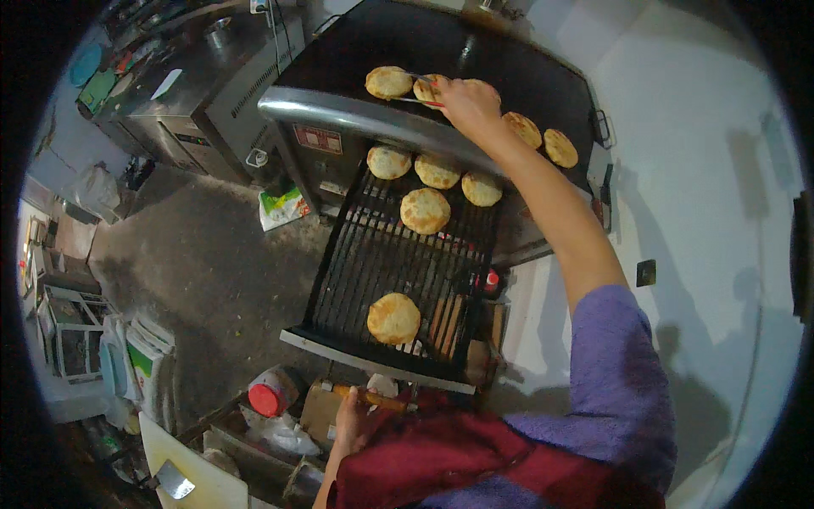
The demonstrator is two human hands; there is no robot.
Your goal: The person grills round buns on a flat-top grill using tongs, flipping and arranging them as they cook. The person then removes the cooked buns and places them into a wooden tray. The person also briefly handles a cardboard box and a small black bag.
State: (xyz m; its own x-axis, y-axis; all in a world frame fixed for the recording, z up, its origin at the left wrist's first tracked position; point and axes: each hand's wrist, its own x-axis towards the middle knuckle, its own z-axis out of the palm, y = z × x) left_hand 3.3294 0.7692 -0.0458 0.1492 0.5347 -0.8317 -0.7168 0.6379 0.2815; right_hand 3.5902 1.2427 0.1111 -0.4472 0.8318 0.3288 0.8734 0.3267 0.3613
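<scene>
My right hand (472,107) grips metal tongs with red handles (432,103) over the griddle top (407,41). The tongs' two arms reach to either side of a round browned flatbread (388,83) at the left of a row. Behind the tongs lies another flatbread (427,93), and one more is partly covered by my hand. Two others (522,130) rest farther right. Below, a pulled-out grill rack (369,254) carries several flatbreads, one (393,319) alone near its front edge. My left hand (348,420) is closed on the rack's wooden handle (381,399).
Red embers (448,239) glow beneath the rack bars. A red-lidded jar (267,399) stands left of the handle. At lower left, a metal scraper (175,480) lies on a pale board (210,467). A steel cabinet (184,127) stands left; a white wall (693,159) bounds the right.
</scene>
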